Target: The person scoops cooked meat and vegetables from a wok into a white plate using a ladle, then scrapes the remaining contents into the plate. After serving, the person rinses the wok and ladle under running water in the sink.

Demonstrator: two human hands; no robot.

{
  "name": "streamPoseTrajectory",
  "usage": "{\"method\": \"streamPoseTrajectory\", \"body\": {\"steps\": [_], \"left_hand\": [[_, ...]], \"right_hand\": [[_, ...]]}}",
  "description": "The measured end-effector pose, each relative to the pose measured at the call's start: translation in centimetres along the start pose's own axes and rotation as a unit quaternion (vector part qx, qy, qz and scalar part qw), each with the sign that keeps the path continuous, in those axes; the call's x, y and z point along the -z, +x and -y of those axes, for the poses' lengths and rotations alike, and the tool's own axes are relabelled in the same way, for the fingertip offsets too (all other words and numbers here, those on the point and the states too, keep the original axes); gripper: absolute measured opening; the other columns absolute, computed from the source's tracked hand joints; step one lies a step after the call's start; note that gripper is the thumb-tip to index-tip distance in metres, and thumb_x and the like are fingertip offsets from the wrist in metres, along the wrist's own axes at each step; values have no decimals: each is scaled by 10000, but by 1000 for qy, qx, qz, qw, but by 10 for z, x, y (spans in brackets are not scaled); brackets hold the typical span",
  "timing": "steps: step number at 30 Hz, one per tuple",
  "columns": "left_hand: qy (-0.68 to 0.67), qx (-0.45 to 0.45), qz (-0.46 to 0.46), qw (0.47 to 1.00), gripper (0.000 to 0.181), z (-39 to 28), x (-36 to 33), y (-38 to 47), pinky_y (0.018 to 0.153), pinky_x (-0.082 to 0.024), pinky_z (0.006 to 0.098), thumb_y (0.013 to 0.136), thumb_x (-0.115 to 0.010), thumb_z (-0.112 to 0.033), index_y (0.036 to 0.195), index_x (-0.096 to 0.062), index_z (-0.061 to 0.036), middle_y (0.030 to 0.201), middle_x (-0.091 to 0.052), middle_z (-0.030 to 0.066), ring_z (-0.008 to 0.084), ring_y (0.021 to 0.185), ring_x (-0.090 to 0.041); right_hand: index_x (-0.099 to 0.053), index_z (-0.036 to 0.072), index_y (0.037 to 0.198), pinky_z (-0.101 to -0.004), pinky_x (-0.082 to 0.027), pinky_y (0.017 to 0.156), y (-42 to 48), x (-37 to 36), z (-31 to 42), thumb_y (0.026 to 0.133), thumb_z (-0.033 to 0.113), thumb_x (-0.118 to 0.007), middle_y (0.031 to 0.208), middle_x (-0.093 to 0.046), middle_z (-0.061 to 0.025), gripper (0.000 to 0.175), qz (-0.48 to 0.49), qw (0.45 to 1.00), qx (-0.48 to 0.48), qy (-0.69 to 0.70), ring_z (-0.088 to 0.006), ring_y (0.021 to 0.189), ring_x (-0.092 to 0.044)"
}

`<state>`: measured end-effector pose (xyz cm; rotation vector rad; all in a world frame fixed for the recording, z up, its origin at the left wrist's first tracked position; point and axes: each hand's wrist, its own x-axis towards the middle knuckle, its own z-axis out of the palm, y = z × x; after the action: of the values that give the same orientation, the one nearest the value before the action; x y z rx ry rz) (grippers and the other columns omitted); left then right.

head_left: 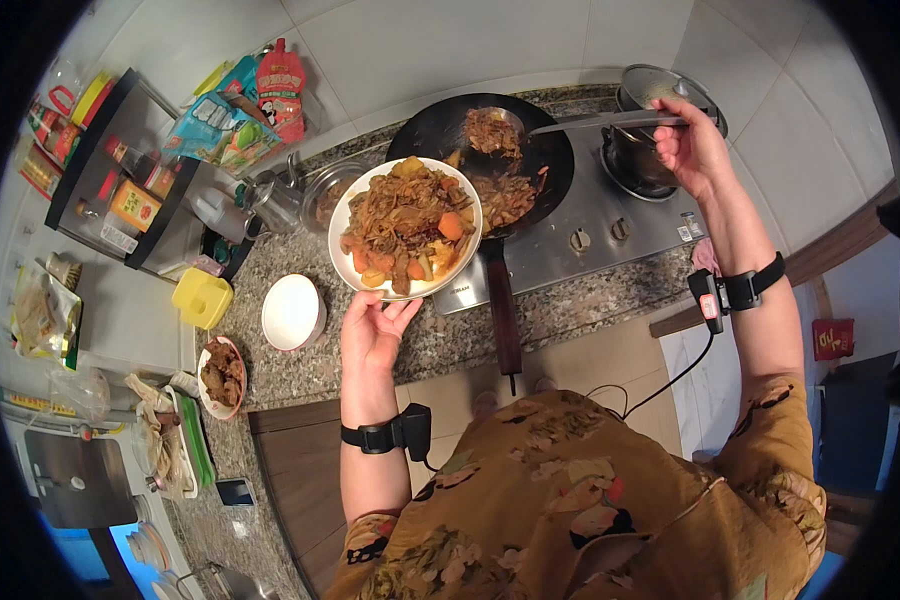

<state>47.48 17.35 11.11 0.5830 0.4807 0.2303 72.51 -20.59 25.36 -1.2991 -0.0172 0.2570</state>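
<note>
My left hand [380, 322] holds a white plate [337, 255] from below at its near rim. Cooked meat, carrot and potato pieces [405, 217] are heaped on the plate, which overlaps the left side of a black wok [555, 169] on the stove. The handle of a metal ladle [600, 120] is in my right hand [686, 146], at the upper right. The ladle's bowl, full of the same food [493, 133], is over the wok. More food [506, 199] lies in the wok. The wok's dark wooden handle [504, 315] points towards me.
A white bowl [293, 312], a yellow plastic container [202, 298] and a dish of brown meat [222, 377] stand on the granite counter. A metal kettle [274, 202] is behind them. A lidded pot [637, 161] sits on the stove's right side. Left is a spice rack [90, 154].
</note>
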Motion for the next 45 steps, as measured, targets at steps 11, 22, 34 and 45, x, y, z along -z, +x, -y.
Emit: {"method": "streamPoseTrajectory", "body": {"steps": [11,22,34,45], "left_hand": [[-32,15,20,999,335,14,-41,35,975,-503,564,854,-575,-41,1174,-499,24,1127,-617,119,408,1128,-587],[-37,28,32,998,373,18,-62,52,958,-517,563,875,-566,-57,1224,-468,30,1152,-609,148,395,1075,-601],[-16,30,36,999,474,21,-62,62,934,-539,551,842,-545,-60,1297,-439,17,1204,-607,174,399,1102,-608],[-25,31,36,999,377,18,-54,62,915,-552,546,856,-527,-66,1217,-476,31,1106,-647,158,386,1045,-635]], "right_hand": [[-635,44,1065,-221,-470,437,-57,-24,45,956,247,-529,627,-641,-64,253,59,996,62,32,-132,466,-596],[-623,7,1047,-256,-476,452,-113,-53,-3,940,161,-554,629,-621,-108,200,84,980,174,-44,-168,474,-597],[-677,22,918,-319,-424,460,-119,-55,-17,734,-66,-669,689,-601,-88,205,204,721,551,-368,-231,507,-552],[-708,149,908,-295,-402,429,-123,-50,-40,638,203,-658,626,-384,3,280,261,548,617,-501,-164,474,-462]]}}
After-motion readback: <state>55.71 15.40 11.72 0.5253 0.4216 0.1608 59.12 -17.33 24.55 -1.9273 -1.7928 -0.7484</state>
